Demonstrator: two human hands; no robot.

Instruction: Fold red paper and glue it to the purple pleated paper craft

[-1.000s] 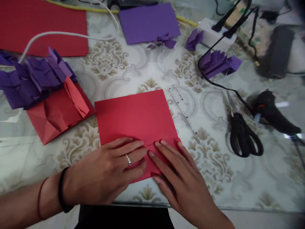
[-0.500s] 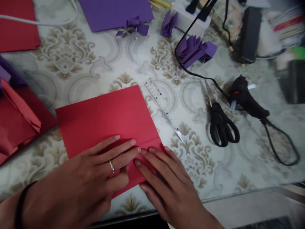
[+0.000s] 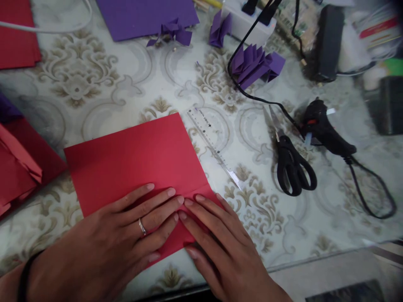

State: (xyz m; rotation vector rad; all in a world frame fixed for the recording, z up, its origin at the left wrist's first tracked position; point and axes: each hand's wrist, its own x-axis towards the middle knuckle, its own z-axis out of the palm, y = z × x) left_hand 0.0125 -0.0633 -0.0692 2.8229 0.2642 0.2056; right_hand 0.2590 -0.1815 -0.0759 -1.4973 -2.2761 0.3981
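Your left hand (image 3: 110,235) and right hand (image 3: 228,245) lie flat, fingers spread, fingertips close together on the near part of the red sheet (image 3: 135,161), left of the ruler (image 3: 215,147); best press evenly outward along the faint crease (image 3: 200,188), checking that the sheet's far edge doesn't skew

The left hand (image 3: 107,239), index finger curled half a second ago, now lies flatter on the red sheet (image 3: 132,163). The view has swung right, cropping the folded red piece (image 3: 15,167) at nine o'clock.
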